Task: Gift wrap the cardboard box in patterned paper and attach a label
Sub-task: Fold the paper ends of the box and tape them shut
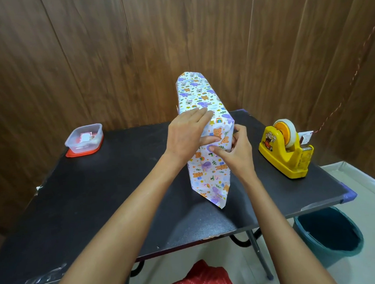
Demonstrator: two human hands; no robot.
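I see the box [201, 101] lying along the middle of the table [97, 191], its long axis running away from me and its near end facing me, already sleeved in the paper [197, 90]. My left hand [186, 135] lies across the near top edge with its fingers straight and flat, and its thumb presses a fold against the end face. My right hand [235, 152] is curled round the right edge of that face, with the paper pinched between thumb and fingers. The lower flap [216, 192] hangs loose and tapers to a point on the table towards me. I judge the box light and stiff enough to take pressure on its edges and corners, so those are where I should hold it. The paper is thin and probably smooth. It will hold a sharp crease, but it may tear if I pull it hard over a corner, and it may spring open if I let go before taping. The tape dispenser [285, 149] stands well apart on the right. The tub [84, 138] on the left holds what looks like a label [85, 137].
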